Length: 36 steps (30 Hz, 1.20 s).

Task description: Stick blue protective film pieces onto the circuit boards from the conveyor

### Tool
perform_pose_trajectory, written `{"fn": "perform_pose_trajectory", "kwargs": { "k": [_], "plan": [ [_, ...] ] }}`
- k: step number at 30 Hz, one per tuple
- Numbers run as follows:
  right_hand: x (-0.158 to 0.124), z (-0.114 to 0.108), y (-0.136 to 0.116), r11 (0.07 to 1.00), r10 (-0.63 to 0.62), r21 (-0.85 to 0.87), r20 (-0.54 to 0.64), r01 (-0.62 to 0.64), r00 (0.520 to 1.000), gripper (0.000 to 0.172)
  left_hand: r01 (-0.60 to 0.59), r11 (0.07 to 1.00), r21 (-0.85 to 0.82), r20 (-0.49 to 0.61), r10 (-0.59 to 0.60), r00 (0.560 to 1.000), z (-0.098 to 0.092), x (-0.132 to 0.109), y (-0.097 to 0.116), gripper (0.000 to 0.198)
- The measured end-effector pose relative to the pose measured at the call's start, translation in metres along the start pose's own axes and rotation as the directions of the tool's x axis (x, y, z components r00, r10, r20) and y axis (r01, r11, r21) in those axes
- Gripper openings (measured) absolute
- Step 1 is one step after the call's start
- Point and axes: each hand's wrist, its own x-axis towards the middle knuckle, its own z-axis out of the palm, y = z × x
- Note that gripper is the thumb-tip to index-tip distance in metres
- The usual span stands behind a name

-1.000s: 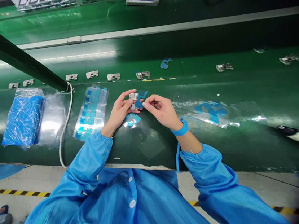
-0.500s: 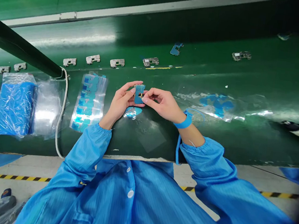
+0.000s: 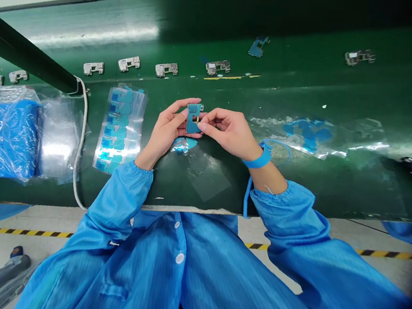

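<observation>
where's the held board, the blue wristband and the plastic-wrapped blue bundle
Held board (image 3: 190, 120), head view: left part of its blue face.
Blue wristband (image 3: 260, 160), head view: middle of the band.
Plastic-wrapped blue bundle (image 3: 12, 140), head view: middle of its top.

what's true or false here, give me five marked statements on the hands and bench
1. The left hand holds a small, notched, blue-faced board. True.
2. The right hand is far from that board. False: it is at the board's edge.
3. A blue wristband with a cord circles the right wrist. True.
4. The blue bundle in clear plastic lies right of the white cable. False: it lies left.
5. A clear sheet with blue-teal film pieces lies between the cable and the left hand. True.
</observation>
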Motion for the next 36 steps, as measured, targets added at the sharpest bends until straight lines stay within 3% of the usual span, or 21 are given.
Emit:
{"fn": "perform_pose_trajectory", "kwargs": {
  "k": [17, 36],
  "plan": [
    [0.0015, 0.0028, 0.0022, 1.0, 0.004, 0.01, 0.0, -0.004, 1.0, 0.045, 0.029, 0.998, 0.056, -0.022, -0.028, 0.999, 0.0029, -0.0039, 0.005, 0.041],
    [0.0011, 0.0024, 0.0005, 1.0, 0.026, 0.016, 0.001, -0.026, 1.0, 0.038, -0.002, 0.999, 0.048, -0.007, 0.002, 1.0, 0.0023, -0.0019, 0.0034, 0.04]
  ]
}}
